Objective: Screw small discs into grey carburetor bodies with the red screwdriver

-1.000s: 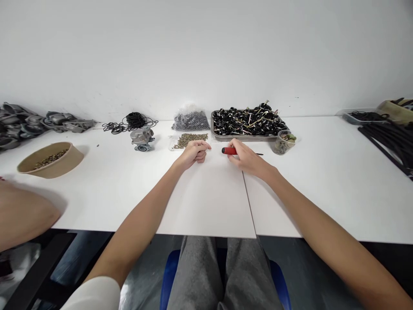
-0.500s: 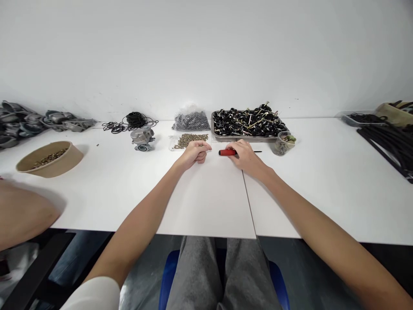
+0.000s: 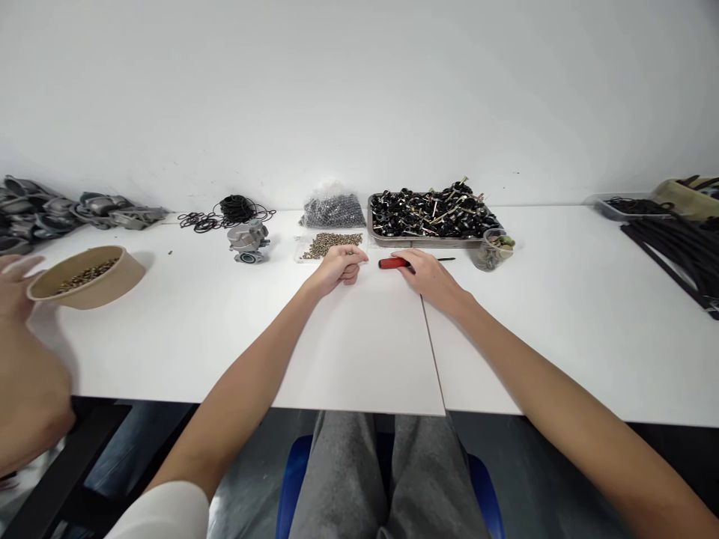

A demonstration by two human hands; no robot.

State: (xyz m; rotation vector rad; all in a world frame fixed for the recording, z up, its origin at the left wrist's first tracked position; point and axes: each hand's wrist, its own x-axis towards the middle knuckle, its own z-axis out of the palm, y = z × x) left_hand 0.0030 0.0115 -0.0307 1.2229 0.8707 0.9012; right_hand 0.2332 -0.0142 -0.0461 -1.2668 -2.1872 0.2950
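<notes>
From the head camera, the right hand (image 3: 424, 269) is closed round the red handle of a screwdriver (image 3: 392, 263), which lies crosswise over the counter (image 3: 348, 352), its thin dark shaft pointing right; held low and flat like this, the tool seems to be parked in the palm rather than aimed at anything, with the forearm resting its weight on the board; the left hand (image 3: 340, 263) is narrow, fingers curled in and thumb against forefinger, though at this size I cannot tell whether it pinches something small; it sits just in front of a shallow clear tray (image 3: 299, 251) of brassy pieces (image 3: 337, 243), probably set there for short reaches.

Behind stand a clear bag (image 3: 332, 206) of small grey parts and a metal tray (image 3: 427, 242) heaped with black parts (image 3: 435, 209), whose raised rim presumably stops the heap spilling; a clear cup (image 3: 487, 260) stands near its right corner; a grey metal casting (image 3: 247, 241) stands apart, left of the clear tray; a co-worker's hand (image 3: 14, 296) is at the rim of a tan bowl (image 3: 106, 288).
</notes>
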